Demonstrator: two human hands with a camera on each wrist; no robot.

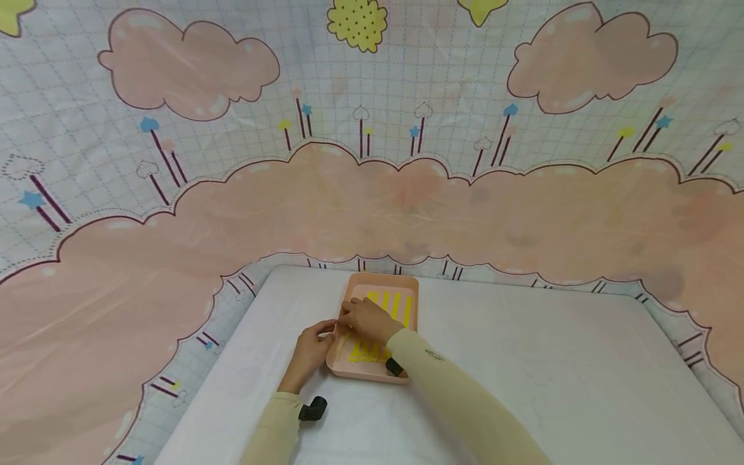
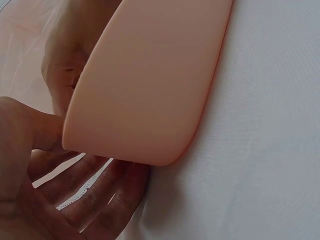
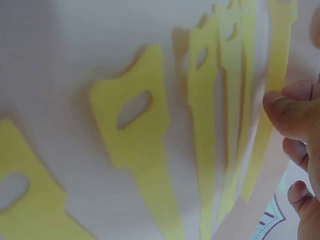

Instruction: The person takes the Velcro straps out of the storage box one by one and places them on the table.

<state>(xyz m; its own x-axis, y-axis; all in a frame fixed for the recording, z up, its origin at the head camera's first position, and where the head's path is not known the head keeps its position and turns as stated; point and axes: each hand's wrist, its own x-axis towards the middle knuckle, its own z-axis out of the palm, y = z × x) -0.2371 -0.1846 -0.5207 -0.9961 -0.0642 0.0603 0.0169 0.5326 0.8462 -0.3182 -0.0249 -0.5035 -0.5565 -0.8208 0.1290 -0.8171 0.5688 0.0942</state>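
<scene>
Right now it's all happening over the pink plastic tray (image 1: 383,279), which sits near the far edge of the white-covered table (image 1: 540,361). The right hand (image 1: 369,321) reaches in at the tray's left side, thumb and finger clamped on one flat yellow saw-shaped cut-out (image 3: 279,55). Across at the left rim, the left hand (image 1: 312,352) has its fingers apart and loosely extended, thumb touching the tray's edge; whether it bears any weight, I can't tell. The step looks like handling a single cut-out, though lifting or laying down isn't clear from here. Either way, the next move seems to call for a light pinch and a clean line past its neighbours. And those are the hazard: the other yellow saws (image 3: 145,70) stand in rows inside the tray, several crowded close, so a careless drag could nudge them. The right sleeve (image 1: 465,394) and a black wrist device (image 1: 394,367) hide the tray's lower right corner, while a cloud-patterned cloth (image 1: 407,200) hangs behind the table.
</scene>
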